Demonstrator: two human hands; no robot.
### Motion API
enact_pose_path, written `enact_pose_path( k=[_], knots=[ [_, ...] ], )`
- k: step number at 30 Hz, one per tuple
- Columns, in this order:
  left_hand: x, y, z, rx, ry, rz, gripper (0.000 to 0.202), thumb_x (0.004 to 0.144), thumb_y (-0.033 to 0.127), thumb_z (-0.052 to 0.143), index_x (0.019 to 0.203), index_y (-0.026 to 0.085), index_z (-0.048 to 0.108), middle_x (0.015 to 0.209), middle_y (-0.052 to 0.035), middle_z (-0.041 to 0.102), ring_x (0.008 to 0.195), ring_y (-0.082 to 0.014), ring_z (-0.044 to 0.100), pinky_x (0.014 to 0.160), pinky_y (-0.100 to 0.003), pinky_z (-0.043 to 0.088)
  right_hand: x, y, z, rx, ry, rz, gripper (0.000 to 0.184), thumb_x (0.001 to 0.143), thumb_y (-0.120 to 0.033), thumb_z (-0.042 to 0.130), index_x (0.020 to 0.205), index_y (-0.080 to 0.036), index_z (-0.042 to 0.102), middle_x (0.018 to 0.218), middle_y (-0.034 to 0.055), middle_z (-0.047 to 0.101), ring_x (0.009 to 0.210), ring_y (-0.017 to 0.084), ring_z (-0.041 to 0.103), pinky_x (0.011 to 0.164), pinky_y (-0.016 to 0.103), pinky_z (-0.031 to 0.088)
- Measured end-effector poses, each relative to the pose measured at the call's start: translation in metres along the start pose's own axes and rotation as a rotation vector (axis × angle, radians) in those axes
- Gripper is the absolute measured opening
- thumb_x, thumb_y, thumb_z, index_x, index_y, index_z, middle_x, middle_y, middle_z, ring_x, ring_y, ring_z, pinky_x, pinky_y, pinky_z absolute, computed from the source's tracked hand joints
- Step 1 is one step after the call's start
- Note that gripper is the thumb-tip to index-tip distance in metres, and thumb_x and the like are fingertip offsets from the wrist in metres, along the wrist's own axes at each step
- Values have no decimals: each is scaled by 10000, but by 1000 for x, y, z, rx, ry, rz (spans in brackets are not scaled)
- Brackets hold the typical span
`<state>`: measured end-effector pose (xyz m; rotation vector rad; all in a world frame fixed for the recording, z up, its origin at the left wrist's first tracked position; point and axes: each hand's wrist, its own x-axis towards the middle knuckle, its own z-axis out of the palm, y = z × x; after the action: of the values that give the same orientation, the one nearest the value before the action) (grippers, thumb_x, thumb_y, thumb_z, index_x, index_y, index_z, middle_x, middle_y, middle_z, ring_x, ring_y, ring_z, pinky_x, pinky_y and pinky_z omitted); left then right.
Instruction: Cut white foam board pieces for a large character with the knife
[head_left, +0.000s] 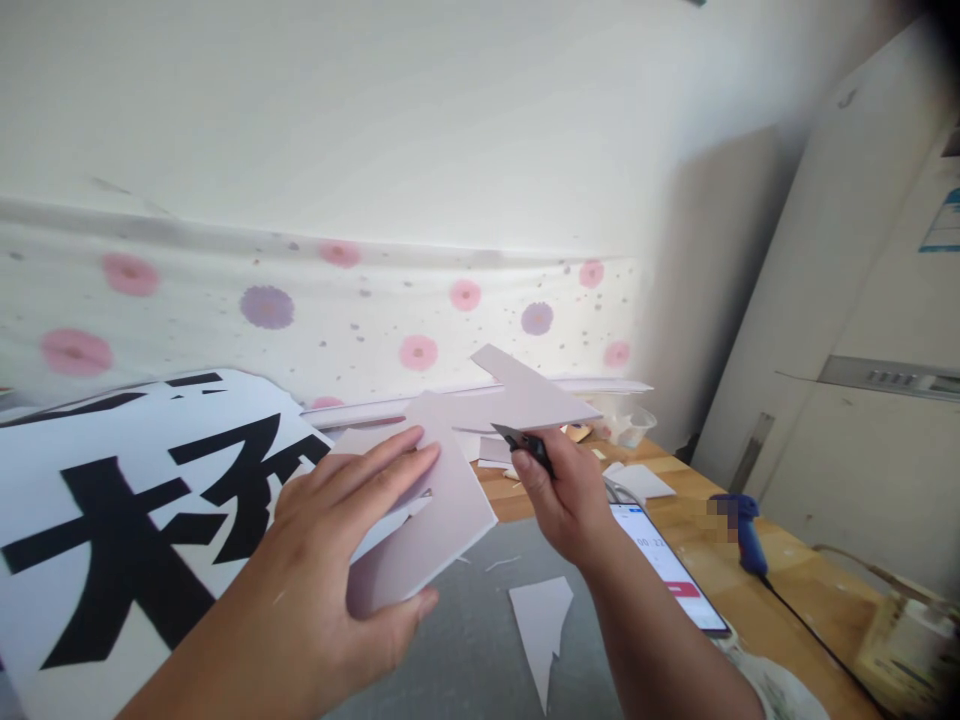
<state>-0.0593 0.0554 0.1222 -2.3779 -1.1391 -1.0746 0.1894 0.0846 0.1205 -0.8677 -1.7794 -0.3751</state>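
Left hand (330,545), right of a printed sheet (97,510), clasps white cut board (465,490) at centre, fingers across its face, thumb at near edge. White scrap (538,612) lies nearer, on grey mat (480,650). Right hand (568,490) grips black knife (536,452), blade pointing left. Further right: phone (664,560), blue corded tool (748,540).

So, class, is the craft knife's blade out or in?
Out: the right hand holds the craft knife, and its pointed blade projects clear of the black handle.
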Motion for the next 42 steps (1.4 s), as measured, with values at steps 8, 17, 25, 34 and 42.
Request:
enact_pose_path(
  k=[8, 17, 25, 34, 42],
  knots=[
    [0, 1, -5, -20, -45, -37, 765, 799, 400, 618, 1494, 497, 315, 1542, 43, 478, 1378, -329, 485, 1072, -575, 474, -1, 1, -6, 40, 4, 70, 195, 963, -306, 465, 1013, -211, 627, 708, 16, 694, 615, 168, 643, 617, 254, 490],
    [-8, -5, -1, -82, -114, -85, 719, 841, 461, 571, 1513, 491, 318, 1568, 67, 441, 1417, -330, 439, 1102, -560, 449, 0, 0, -6, 37, -11, 35, 167, 961, -282, 470, 1006, -205, 612, 698, 9, 684, 560, 149, 601, 579, 249, 470],
    [-9, -9, 1, -117, -132, -106, 686, 872, 501, 557, 1518, 473, 329, 1588, 41, 413, 1436, -328, 411, 1126, -563, 416, 0, 4, -8, -8, -65, 36, 175, 963, -279, 463, 996, -193, 611, 710, 19, 703, 607, 160, 632, 570, 249, 440],
    [7, 4, -4, 1, -6, 34, 684, 842, 418, 595, 1482, 432, 355, 1512, -24, 522, 1331, -359, 531, 1008, -592, 497, 0, 2, -5, 3, 49, -26, 133, 957, -249, 491, 984, -193, 608, 794, 34, 731, 652, 160, 658, 582, 246, 446],
    [6, 18, -3, 43, 46, 148, 710, 811, 345, 562, 1489, 316, 353, 1512, -94, 506, 1304, -368, 536, 963, -561, 490, -3, -9, 8, -89, 66, -25, 189, 969, -228, 473, 1031, -168, 642, 841, 67, 734, 730, 196, 686, 628, 270, 472]
  ],
)
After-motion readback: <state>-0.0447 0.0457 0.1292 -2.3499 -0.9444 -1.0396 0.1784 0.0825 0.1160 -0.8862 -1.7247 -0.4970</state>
